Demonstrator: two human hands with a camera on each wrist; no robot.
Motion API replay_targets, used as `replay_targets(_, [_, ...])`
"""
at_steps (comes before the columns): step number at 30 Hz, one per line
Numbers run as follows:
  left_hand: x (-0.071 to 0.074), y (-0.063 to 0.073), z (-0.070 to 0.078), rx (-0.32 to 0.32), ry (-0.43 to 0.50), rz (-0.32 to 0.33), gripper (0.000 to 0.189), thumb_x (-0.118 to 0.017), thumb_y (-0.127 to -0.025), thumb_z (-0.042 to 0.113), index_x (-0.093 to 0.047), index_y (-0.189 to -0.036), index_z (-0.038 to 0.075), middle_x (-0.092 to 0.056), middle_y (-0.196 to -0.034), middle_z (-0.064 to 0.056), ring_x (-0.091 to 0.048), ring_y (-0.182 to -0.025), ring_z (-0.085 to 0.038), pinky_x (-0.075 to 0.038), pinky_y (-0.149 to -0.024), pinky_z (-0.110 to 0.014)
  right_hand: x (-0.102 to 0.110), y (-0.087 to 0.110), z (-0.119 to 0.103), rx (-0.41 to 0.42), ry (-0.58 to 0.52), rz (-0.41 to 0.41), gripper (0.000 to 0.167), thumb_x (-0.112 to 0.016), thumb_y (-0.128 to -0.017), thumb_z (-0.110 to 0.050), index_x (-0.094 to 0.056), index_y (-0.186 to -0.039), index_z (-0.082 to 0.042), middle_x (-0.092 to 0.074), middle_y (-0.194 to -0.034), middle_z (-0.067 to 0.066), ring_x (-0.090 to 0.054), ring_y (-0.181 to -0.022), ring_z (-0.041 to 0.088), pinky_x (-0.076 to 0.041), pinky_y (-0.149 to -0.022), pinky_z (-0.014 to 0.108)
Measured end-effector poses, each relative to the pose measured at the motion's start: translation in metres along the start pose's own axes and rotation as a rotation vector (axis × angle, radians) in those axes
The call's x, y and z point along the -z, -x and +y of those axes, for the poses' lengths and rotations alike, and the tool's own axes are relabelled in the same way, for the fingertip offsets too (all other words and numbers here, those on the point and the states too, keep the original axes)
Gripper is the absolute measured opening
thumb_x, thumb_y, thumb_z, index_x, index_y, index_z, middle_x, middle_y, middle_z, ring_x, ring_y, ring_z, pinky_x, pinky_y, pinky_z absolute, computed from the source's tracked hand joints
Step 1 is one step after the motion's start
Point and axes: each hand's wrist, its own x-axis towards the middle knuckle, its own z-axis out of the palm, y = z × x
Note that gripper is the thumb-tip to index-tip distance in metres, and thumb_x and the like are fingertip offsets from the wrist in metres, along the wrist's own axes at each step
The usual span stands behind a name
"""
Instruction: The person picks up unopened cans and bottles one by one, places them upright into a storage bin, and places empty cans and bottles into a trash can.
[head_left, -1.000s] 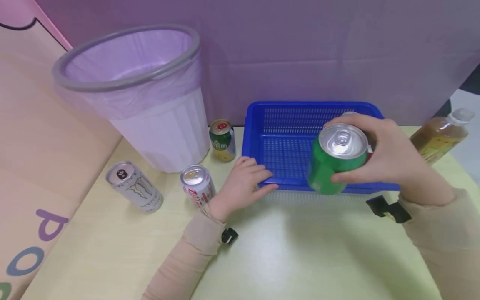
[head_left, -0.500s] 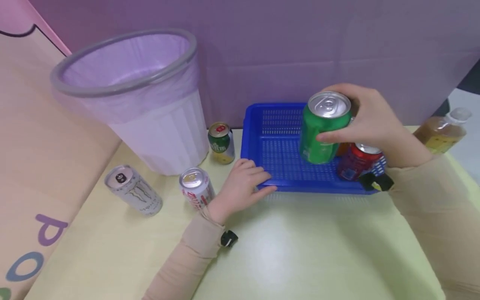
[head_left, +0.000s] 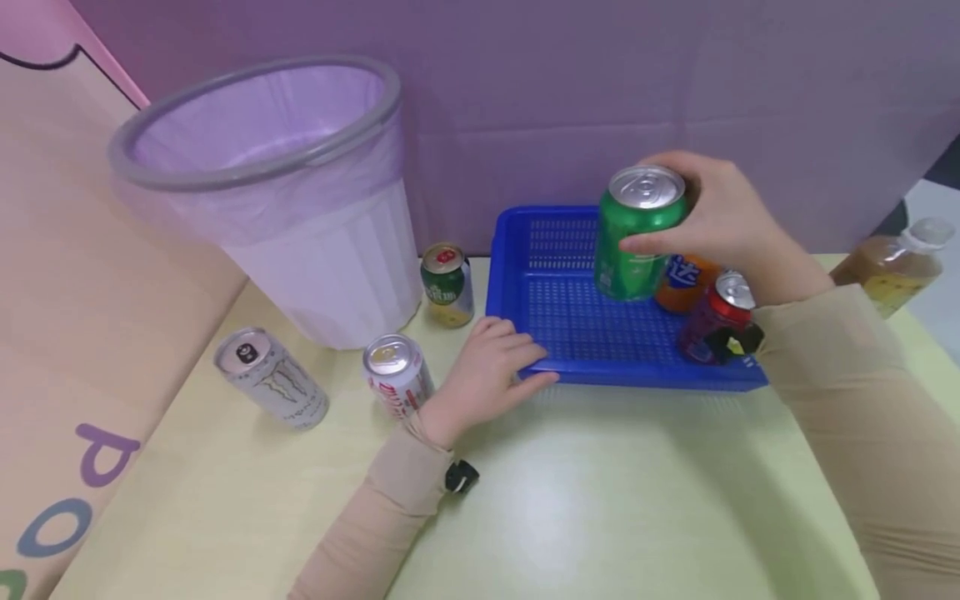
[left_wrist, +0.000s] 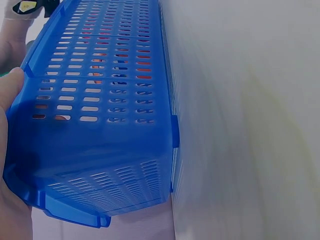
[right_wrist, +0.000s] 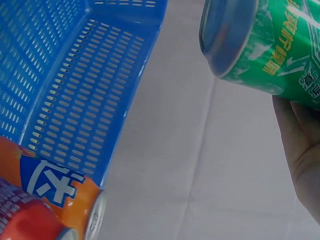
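My right hand point(head_left: 723, 208) grips a green drink can point(head_left: 630, 242) near its top, thumb in front. The can is held upright above the back part of the blue plastic basket point(head_left: 637, 375). In the right wrist view its base and lettered side show, apart from the basket. An orange soda can point(head_left: 684, 287) and a red-and-purple can point(head_left: 716, 321) stand at the basket's right side; the right wrist partly covers them. My left hand point(head_left: 483, 375) holds the basket's front left corner, with the thumb point(left_wrist: 11, 87) against the rim in the left wrist view.
Left of the basket stand a small green-and-gold can point(head_left: 447, 287), a white-and-red can point(head_left: 397, 375) and a tilted-looking white energy drink can point(head_left: 273, 379). A lined white bin point(head_left: 330, 267) is behind them. A tea bottle point(head_left: 892, 271) stands far right.
My right hand has carried the green can backward and slightly left, from over the basket's front edge to its back, uncovering the cans inside. The left hand has stayed on the corner.
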Motion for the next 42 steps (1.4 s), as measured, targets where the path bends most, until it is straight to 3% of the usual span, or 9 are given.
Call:
replay_targets(5, [0.000, 0.000, 0.000, 0.000, 0.003, 0.003, 0.026, -0.064, -0.088, 0.039, -0.071, -0.093, 0.015, -0.069, -0.085, 0.006, -0.051, -0.078, -0.013, -0.037, -0.087, -0.033, -0.003, -0.004, 0.005, -0.030, 0.033, -0.015, 0.074, -0.087, -0.066, -0.018, -0.052, -0.130, -0.007, -0.060, -0.118, 0.009, -0.055, -0.095, 0.006, -0.045, -0.081, 0.022])
replay_targets(15, [0.001, -0.001, 0.001, -0.004, -0.003, -0.003, 0.026, -0.064, -0.088, 0.040, -0.070, -0.094, 0.016, -0.069, -0.087, 0.007, -0.051, -0.079, -0.012, -0.037, -0.087, -0.032, -0.010, -0.008, 0.017, -0.072, 0.034, -0.060, 0.074, -0.085, -0.069, -0.024, -0.049, -0.133, -0.008, -0.056, -0.124, 0.013, -0.053, -0.103, 0.019, -0.043, -0.092, 0.051])
replay_targets(27, [0.004, 0.001, 0.004, -0.006, -0.002, -0.010, 0.025, -0.064, -0.088, 0.040, -0.070, -0.094, 0.016, -0.069, -0.087, 0.008, -0.051, -0.079, -0.012, -0.037, -0.088, -0.032, -0.022, -0.010, 0.031, -0.063, 0.010, -0.034, 0.073, -0.084, -0.070, -0.025, -0.050, -0.132, -0.006, -0.056, -0.123, 0.015, -0.053, -0.102, 0.019, -0.044, -0.091, 0.051])
replay_targets(42, [0.005, 0.003, 0.007, -0.015, 0.015, -0.008, 0.024, -0.064, -0.087, 0.040, -0.070, -0.094, 0.017, -0.068, -0.085, 0.008, -0.050, -0.078, -0.011, -0.037, -0.087, -0.032, -0.039, -0.004, 0.042, -0.074, 0.011, -0.047, 0.075, -0.083, -0.071, -0.028, -0.049, -0.131, -0.002, -0.057, -0.122, 0.020, -0.055, -0.107, 0.032, -0.043, -0.092, 0.054])
